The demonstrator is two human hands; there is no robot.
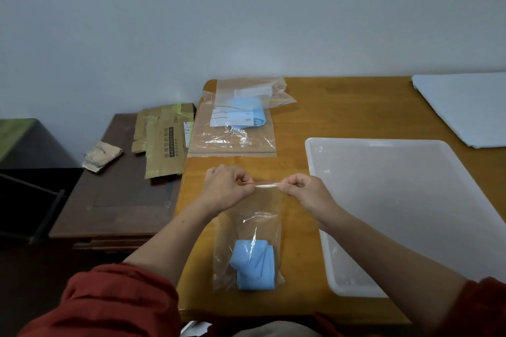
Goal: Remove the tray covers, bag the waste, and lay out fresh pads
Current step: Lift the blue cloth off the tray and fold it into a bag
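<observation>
Blue cover [253, 265] lies folded low in clear bag [257, 216], top pinched by left hand [226, 186] and right hand [304, 191].

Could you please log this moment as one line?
left hand, right hand: pinching seal of zip bag | folded blue sheet: inside

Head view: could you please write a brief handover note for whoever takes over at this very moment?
Hands: left hand and right hand each pinch one end of the zip strip of the clear bag.
Things: the clear bag lies on the wooden table with a folded blue sheet inside; the white tray sits to its right, bare; other bags lie at the far edge.
Done: tray looks uncovered, blue sheet bagged.
Left: whether the zip is closed cannot be told; probably finish sealing, then lay a pad in the tray.
</observation>
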